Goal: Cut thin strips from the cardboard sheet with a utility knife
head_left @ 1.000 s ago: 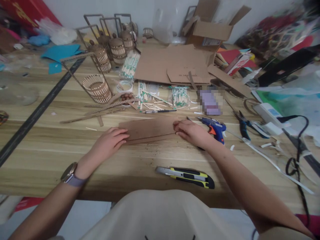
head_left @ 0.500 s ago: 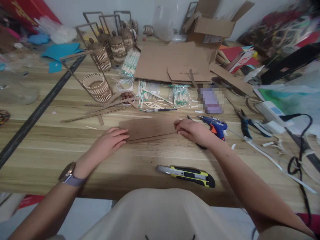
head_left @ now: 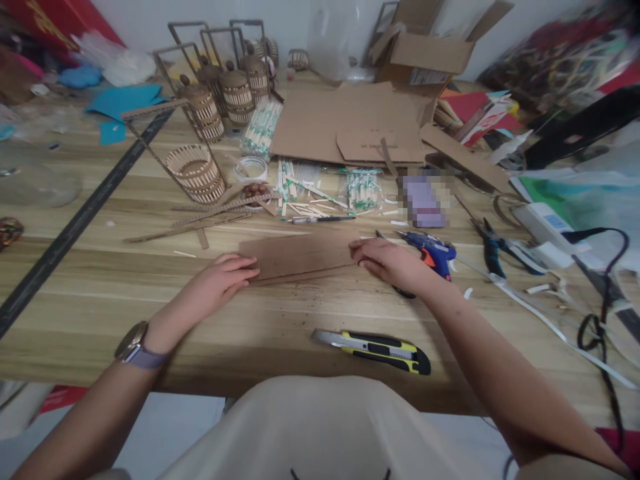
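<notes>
head view, two hands (head_left: 220, 283) (head_left: 387, 261) apart, holding cardboard (head_left: 303, 255), one cutter (head_left: 375, 350), one glue gun (head_left: 436, 252)

Between my left hand (head_left: 225, 280) and right hand (head_left: 385, 260), the under-layer along the near edge of the cardboard piece (head_left: 305, 255) now shows as a thinner sliver than a second ago. My watch (head_left: 131, 341) sits slightly further out to the left. My view shifts a touch, so the open box (head_left: 425, 52) and pliers (head_left: 493, 248) appear a little further right.
</notes>
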{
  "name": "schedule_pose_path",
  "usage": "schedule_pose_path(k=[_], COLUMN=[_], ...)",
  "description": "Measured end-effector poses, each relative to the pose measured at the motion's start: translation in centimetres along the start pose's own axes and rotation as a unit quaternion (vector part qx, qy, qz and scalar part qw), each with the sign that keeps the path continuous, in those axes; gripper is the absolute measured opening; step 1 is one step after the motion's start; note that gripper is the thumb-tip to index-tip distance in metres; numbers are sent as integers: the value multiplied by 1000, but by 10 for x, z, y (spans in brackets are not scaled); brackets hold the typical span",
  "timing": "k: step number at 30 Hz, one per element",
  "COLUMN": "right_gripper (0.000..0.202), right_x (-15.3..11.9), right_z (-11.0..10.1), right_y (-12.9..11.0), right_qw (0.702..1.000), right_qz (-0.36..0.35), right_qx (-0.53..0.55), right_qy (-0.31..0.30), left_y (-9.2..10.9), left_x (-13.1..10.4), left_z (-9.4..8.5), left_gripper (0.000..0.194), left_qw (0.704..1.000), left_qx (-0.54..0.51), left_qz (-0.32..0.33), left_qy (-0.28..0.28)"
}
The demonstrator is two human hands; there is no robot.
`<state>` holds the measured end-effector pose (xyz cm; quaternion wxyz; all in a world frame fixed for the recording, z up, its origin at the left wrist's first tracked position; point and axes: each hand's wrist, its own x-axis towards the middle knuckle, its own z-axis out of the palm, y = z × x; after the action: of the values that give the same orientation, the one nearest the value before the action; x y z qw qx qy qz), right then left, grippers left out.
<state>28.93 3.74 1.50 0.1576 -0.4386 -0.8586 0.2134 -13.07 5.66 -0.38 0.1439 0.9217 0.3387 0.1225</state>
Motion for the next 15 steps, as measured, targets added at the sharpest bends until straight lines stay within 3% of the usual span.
schedule_pose_path(k=[15], right_gripper=[17], right_x=[-7], right_z=[-2], right_y=[1], right_qw=[997], right_qz=[20], right_qx=[-70], right_qy=[15], left_y=[-5], left_x=[2], left_z=[-1], left_gripper=[39], left_qw=[999], left_qx=[26], left_qz=[34], left_qy=[1])
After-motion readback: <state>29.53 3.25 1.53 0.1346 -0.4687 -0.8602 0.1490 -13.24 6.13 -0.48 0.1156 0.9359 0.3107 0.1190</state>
